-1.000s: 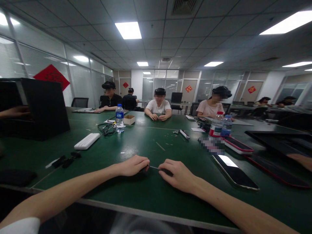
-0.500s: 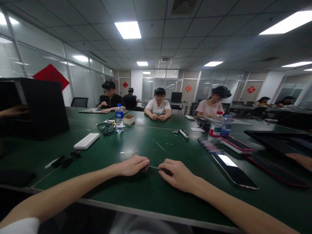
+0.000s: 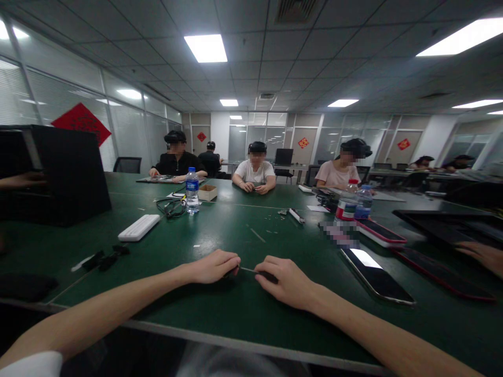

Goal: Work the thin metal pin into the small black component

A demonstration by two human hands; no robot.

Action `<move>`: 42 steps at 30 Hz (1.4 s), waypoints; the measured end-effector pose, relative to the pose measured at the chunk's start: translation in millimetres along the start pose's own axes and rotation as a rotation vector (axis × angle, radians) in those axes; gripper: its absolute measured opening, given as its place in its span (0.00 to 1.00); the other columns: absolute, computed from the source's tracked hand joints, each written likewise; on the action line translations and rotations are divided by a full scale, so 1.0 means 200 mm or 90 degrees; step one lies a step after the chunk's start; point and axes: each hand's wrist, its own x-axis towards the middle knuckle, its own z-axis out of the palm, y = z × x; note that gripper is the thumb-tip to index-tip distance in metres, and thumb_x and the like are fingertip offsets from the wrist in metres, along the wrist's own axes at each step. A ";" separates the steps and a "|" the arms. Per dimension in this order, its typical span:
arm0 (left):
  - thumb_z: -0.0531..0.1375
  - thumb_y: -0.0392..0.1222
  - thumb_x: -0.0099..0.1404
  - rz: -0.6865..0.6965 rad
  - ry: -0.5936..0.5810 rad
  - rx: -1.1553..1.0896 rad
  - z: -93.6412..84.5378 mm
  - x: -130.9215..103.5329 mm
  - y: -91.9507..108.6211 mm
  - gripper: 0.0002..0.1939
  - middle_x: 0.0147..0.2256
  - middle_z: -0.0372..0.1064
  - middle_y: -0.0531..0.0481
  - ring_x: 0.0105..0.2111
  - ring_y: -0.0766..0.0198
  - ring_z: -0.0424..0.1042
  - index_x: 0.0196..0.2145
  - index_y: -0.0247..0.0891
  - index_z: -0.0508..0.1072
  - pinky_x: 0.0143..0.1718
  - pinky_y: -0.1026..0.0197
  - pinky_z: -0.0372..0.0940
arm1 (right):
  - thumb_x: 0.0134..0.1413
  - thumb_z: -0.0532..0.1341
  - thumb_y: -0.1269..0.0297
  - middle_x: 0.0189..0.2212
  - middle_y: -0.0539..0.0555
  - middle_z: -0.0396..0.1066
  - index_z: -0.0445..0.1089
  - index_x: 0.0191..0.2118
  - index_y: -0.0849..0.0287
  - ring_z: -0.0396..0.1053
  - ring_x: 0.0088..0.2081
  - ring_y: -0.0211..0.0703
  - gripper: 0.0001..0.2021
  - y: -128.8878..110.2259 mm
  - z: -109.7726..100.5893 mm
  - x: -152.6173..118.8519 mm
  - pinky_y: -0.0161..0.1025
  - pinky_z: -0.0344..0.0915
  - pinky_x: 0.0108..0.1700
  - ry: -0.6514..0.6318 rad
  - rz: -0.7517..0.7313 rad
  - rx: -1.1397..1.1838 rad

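Observation:
Low over the green table [image 3: 165,298], my right hand [image 3: 288,283] is closed around the dark handle of what looks like a small screwdriver [image 3: 248,269]. Its thin metal shaft points left toward my left hand [image 3: 214,266]. The fingers of that hand are curled round a small dark object [image 3: 231,272], mostly hidden under them, so its kind is unclear. The shaft's tip reaches the left fingertips; whether it touches the dark object cannot be made out.
Right of my hands lies a phone [image 3: 377,275], with bottles [image 3: 346,201] behind it. To the left are a white flat case [image 3: 139,228], black pieces [image 3: 106,257] and a black box [image 3: 74,173]. A bottle [image 3: 192,191] and a small open box [image 3: 207,192] stand ahead. Co-workers sit around.
My hands and the tool stay nearly in place. Across the table at left, a co-worker's hand has lowered to the flat board. The view has shifted very slightly.

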 end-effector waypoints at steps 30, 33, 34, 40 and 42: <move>0.42 0.52 0.76 0.008 -0.002 0.011 0.00 0.01 -0.01 0.25 0.29 0.67 0.53 0.30 0.65 0.66 0.34 0.36 0.72 0.36 0.65 0.59 | 0.66 0.56 0.61 0.39 0.55 0.73 0.75 0.46 0.58 0.71 0.36 0.40 0.13 0.00 0.00 0.00 0.34 0.66 0.38 -0.006 0.004 0.009; 0.43 0.52 0.76 0.005 0.001 0.003 0.00 0.01 -0.02 0.25 0.29 0.67 0.53 0.30 0.66 0.65 0.34 0.36 0.72 0.35 0.65 0.59 | 0.66 0.56 0.61 0.40 0.55 0.74 0.75 0.46 0.58 0.71 0.36 0.40 0.13 0.00 0.00 0.00 0.34 0.66 0.38 -0.006 0.009 0.007; 0.43 0.52 0.76 0.005 0.002 0.002 0.00 0.01 -0.02 0.25 0.29 0.67 0.53 0.30 0.65 0.65 0.34 0.36 0.72 0.36 0.65 0.59 | 0.66 0.56 0.61 0.40 0.55 0.74 0.75 0.46 0.58 0.71 0.36 0.40 0.13 0.00 0.00 0.00 0.34 0.66 0.38 -0.007 0.010 0.008; 0.43 0.51 0.76 0.007 0.000 -0.001 0.00 0.01 -0.01 0.24 0.29 0.67 0.53 0.30 0.66 0.65 0.34 0.36 0.72 0.36 0.65 0.59 | 0.66 0.56 0.61 0.39 0.55 0.74 0.76 0.46 0.57 0.71 0.36 0.40 0.13 0.00 0.00 0.00 0.34 0.66 0.38 -0.003 0.007 0.014; 0.43 0.52 0.76 0.005 0.000 -0.001 0.00 0.00 0.00 0.25 0.29 0.67 0.53 0.29 0.66 0.65 0.34 0.36 0.72 0.36 0.65 0.59 | 0.66 0.56 0.60 0.39 0.55 0.74 0.76 0.46 0.58 0.71 0.36 0.40 0.13 0.00 0.00 0.00 0.34 0.66 0.38 -0.001 0.006 0.013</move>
